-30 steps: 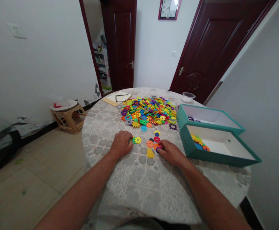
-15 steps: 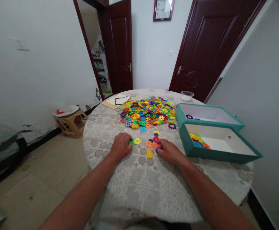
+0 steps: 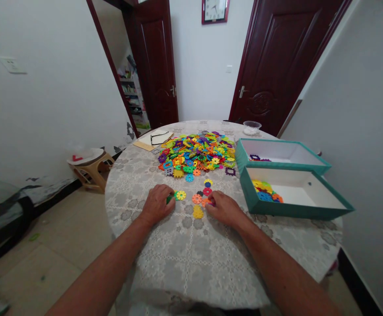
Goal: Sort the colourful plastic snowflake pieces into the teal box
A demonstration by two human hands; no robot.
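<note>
My left hand (image 3: 158,203) is curled closed at its fingertips around a green notched disc (image 3: 170,199). A yellow flower-shaped disc (image 3: 181,195) lies flat just right of those fingers, overlapping a bit of green. Opposite it, my right hand (image 3: 223,208) pinches a purple disc that its fingers mostly cover. An orange disc (image 3: 205,202) touches those fingertips, with another orange disc (image 3: 197,199) beside it. Close by lie a red disc (image 3: 207,192), a dark disc (image 3: 200,193), a blue disc (image 3: 208,184) under a yellow one, and some yellow pieces (image 3: 198,212).
A big pile of colourful plastic pieces (image 3: 198,151) covers the table's middle. Two teal boxes (image 3: 248,197) stand at right, the nearer holding several pieces. Glasses (image 3: 160,138) rest on papers at back left. A clear bowl (image 3: 252,127) sits at back right.
The view has swung slightly, so everything sits further left. Both hands stay in nearly the same place on the table. My right fingers now hide more of the purple disc.
</note>
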